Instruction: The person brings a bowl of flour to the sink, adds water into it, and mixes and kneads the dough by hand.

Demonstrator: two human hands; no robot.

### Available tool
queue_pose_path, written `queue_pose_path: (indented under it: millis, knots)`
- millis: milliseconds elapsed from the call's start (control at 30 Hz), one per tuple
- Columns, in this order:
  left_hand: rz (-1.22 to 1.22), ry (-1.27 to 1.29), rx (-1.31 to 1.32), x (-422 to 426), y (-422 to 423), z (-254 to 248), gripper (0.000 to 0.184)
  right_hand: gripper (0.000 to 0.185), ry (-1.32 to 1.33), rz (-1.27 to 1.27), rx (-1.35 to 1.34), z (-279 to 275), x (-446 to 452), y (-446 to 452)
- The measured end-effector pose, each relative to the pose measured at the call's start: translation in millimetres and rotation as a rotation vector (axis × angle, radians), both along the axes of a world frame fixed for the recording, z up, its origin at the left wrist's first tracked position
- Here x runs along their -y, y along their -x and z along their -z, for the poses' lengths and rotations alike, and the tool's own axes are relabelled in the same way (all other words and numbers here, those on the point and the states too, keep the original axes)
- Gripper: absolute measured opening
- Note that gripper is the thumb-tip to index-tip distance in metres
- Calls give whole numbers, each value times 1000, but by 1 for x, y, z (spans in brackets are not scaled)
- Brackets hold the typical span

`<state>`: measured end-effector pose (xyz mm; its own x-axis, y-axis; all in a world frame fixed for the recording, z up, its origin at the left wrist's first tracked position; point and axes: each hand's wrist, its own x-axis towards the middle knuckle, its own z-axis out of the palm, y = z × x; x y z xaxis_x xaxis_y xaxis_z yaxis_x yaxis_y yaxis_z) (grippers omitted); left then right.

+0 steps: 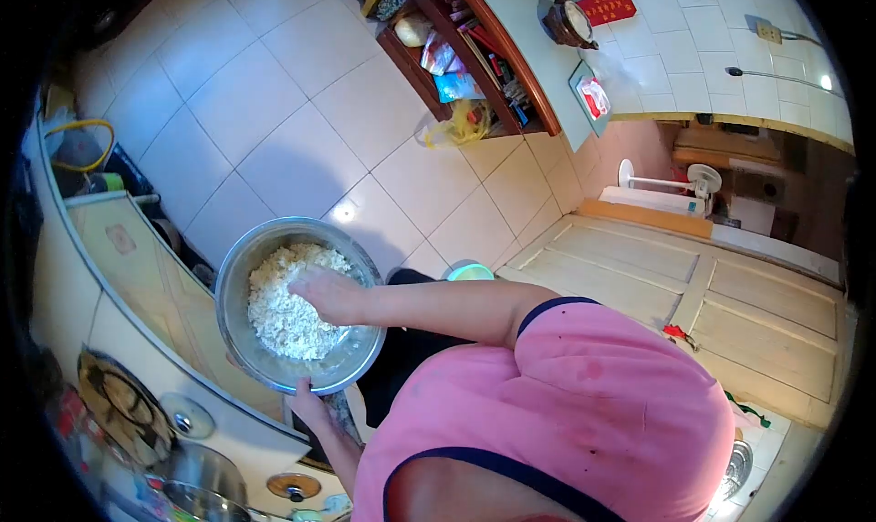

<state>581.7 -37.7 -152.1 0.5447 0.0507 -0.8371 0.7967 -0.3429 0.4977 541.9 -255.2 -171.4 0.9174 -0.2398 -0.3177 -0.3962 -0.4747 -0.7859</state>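
A large metal bowl holds a heap of white, crumbly flour, with bits of it on the inner wall. My right hand reaches into the bowl, its fingers curled and pressed together in the flour, the tips partly hidden. At the near side of the bowl, my left hand grips the rim, thumb over the edge and the other fingers mostly out of sight beneath. The bowl appears held at the front of my body, beside the counter edge.
A curved counter runs along the left, with a steel pot, lids and a woven basket. Ahead is tiled floor. An open-shelved cabinet stands at the top; a pale wooden door is at the right.
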Motion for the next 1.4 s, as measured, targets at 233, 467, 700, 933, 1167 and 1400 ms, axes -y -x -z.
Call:
queue_pose_path:
  millis: [233,467,700,933,1167,1400]
  knots:
    - [162,-137,-39,95,-66,15,40,53,225,375,-4,21,67,-61]
    - [375,-28,56,176,-94,34,34,44,3,94,142,64,103,-80]
    - [265,81,119,334,-136,-45,30,38,581,-331,164,4,331,-135]
    - [99,408,204,465,-195,-51,19,50,366,-135,-283,-105,401,-131]
    - [438,532,401,554,-296,-87,27,43,365,-25,-119,-88,534,-247]
    - [485,568,308,637,-351,-120,26,44,539,346,-303,-114,500,-241]
